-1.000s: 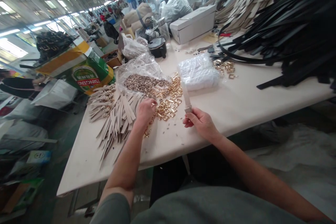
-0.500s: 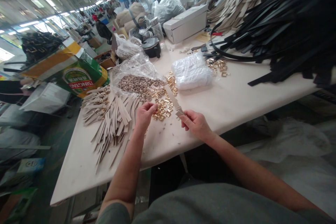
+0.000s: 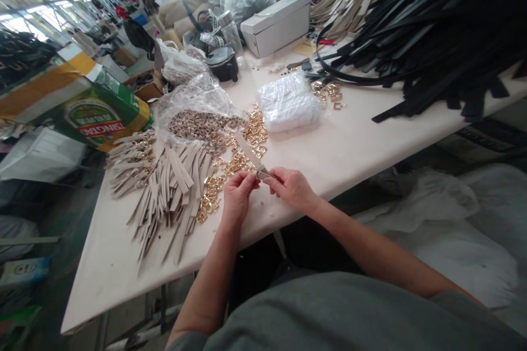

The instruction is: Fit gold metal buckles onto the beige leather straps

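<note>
My right hand (image 3: 291,189) is closed around the folded lower end of a beige strap (image 3: 248,149), whose free end points up and away over the table. My left hand (image 3: 239,193) pinches the same strap beside a narrow band around it. Whether a small part also sits between the left fingertips is hidden. Gold buckles (image 3: 209,197) lie scattered just left of and beyond my left hand. Farther left is a heap of loose beige straps (image 3: 173,181). Small beige loops (image 3: 197,127) spill from a clear plastic bag (image 3: 201,92).
A white plastic-wrapped bundle (image 3: 288,101) lies beyond my hands, near a white box (image 3: 275,24) and a black lidded pot (image 3: 222,63). Black straps (image 3: 428,38) are heaped at the right. A green carton (image 3: 96,115) stands left of the table (image 3: 119,252).
My left hand has left the pile of gold buckles and come right to meet the strap in my right hand. Buckles are now spread closer to the front. The view has shifted slightly.
</note>
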A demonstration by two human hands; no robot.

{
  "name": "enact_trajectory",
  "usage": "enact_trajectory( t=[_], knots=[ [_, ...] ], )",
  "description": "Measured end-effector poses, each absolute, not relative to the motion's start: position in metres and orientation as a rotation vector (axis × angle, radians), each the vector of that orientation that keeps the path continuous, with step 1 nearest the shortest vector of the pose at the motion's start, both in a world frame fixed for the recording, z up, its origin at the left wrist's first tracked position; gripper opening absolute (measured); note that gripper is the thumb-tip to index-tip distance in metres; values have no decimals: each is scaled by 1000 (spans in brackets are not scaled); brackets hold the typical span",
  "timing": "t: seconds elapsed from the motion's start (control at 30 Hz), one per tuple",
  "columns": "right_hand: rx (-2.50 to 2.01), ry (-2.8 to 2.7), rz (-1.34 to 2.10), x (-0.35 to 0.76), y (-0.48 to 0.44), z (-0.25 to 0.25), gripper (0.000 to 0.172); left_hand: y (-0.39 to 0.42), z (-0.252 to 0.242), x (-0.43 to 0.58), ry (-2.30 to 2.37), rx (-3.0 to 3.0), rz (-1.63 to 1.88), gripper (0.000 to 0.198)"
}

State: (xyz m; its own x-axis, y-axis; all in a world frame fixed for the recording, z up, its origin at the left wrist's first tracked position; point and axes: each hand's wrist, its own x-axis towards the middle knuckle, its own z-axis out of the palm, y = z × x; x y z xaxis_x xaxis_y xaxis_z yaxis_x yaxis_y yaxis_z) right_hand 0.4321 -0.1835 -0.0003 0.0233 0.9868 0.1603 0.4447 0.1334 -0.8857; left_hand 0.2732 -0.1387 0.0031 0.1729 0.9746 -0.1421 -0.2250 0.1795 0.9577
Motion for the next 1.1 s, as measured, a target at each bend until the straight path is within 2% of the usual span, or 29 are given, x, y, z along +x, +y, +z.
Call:
enact_trajectory(
  t=[0.3, 0.43, 0.7, 1.1],
  knots=[
    [-1429, -1622, 812, 435, -182, 0, 28, -140, -6, 265, 964, 1253, 1168, 25],
    [-1391, -1674, 840, 439, -181, 1, 24, -141, -3, 264, 993, 1290, 1205, 27],
    [-1281, -1784, 877, 446, -179, -2, 22, -137, 0, 257, 1001, 1291, 1070, 26],
    [-1304, -1742, 853, 443, -178, -1, 21, -139, 0, 253, 914, 1358, 1056, 24]
  ],
)
